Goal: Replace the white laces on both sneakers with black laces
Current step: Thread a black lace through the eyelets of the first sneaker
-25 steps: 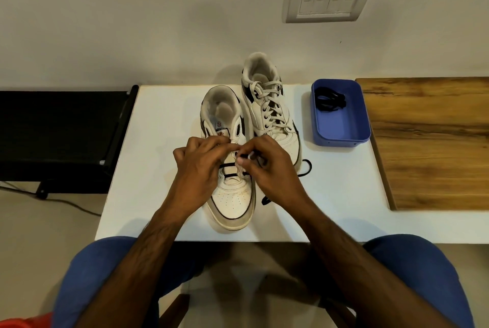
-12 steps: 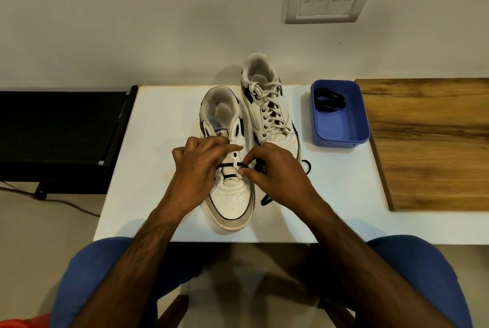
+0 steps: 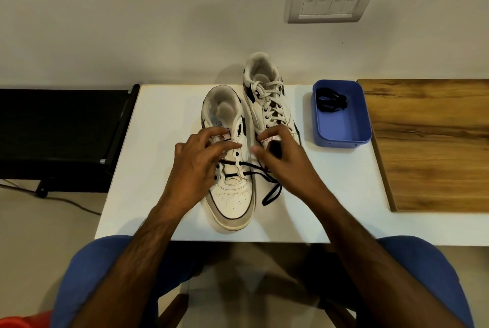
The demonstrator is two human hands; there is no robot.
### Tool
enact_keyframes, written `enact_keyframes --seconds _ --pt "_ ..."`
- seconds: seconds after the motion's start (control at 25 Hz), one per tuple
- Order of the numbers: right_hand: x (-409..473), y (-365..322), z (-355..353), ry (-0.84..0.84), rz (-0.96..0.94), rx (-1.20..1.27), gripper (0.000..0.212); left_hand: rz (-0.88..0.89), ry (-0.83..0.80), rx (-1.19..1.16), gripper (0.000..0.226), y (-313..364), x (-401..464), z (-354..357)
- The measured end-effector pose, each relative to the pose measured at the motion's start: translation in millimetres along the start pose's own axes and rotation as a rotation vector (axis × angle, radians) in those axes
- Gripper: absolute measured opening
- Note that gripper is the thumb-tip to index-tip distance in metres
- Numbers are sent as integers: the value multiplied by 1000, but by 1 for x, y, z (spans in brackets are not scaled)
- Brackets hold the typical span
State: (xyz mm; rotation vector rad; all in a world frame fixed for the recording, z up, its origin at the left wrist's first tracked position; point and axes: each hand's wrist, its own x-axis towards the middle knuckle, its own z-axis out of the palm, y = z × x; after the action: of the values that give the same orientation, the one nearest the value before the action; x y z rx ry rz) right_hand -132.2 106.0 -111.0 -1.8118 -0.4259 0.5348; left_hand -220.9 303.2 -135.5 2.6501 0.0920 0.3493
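white leather, scuffed at the toe, is facing the person: the near sneaker (image 3: 229, 177) is sitting toe-forward on the white table (image 3: 164, 126), with a black lace (image 3: 260, 173) running through its two lowest rows of eyelets and trailing off its right side onto the tabletop.

the left hand (image 3: 197, 166) is reaching in from the lower left, forearm angled up toward the shoe, and is lying over the shoe's left flank. its fingers (image 3: 211, 133) are spreading moderately and bending lightly, the tips resting on the tongue and the upper eyelet area; the forefinger is stretching across toward the right eyelet row. whether any fingertip is pinching something is hidden, so i cannot tell.

the right hand (image 3: 285, 163) is coming in from the lower right, its back turned to the camera, sitting just beside the near shoe's right edge and overlapping the toe part of the far sneaker (image 3: 267, 105). its fingers are curling inward, thumb and forefinger close together near the shoe's right eyelet row, and a dark bit of lace is showing inside the curl, with the lace's loose strands passing under the hand. the exact grip is partly hidden.

the far sneaker is standing just behind and to the right, touching the near one, fully laced in white laces (image 3: 268, 95). a blue tray (image 3: 341, 132) is sitting near it on the right, holding a bundled black lace (image 3: 330, 99) in its far end.
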Motion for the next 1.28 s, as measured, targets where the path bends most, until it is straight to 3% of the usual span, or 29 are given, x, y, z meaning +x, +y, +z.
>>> enact_keyframes --seconds 0.12,0.32,0.4,0.52,0.56,0.6,0.68,0.8,0.92,1.04,1.16,1.28 --pt "0 11 13 -57 -113 -404 23 -3 -4 -7 58 2 0 -1" --pt "3 15 15 1 -242 -572 4 -6 4 -4 52 1 0 -2" --pt "5 10 10 46 -220 -238 3 -1 4 -5 52 0 0 -2" --pt "6 -3 -6 89 -89 525 9 2 3 -9 52 0 0 -2" --pt "6 -3 -8 104 -39 598 9 1 4 -10 51 0 0 -2" --pt "6 -3 -9 118 3 533 7 2 6 -12 49 0 1 -2" --pt "4 1 -5 60 10 148 5 2 5 -15 48 0 1 -2" --pt "1 13 8 -80 -136 -388 16 -5 -2 -17 47 0 1 -1" --pt "4 16 13 -38 -221 -560 7 -2 2 -15 45 1 1 -1" --pt "6 13 9 -69 -191 -560 6 11 8 -5 42 1 1 -2" --pt "5 6 1 -217 -17 -243 16 21 13 19 39 1 1 -2" --pt "3 -1 -1 -230 74 -35 30 36 24 52 39 1 0 -1"
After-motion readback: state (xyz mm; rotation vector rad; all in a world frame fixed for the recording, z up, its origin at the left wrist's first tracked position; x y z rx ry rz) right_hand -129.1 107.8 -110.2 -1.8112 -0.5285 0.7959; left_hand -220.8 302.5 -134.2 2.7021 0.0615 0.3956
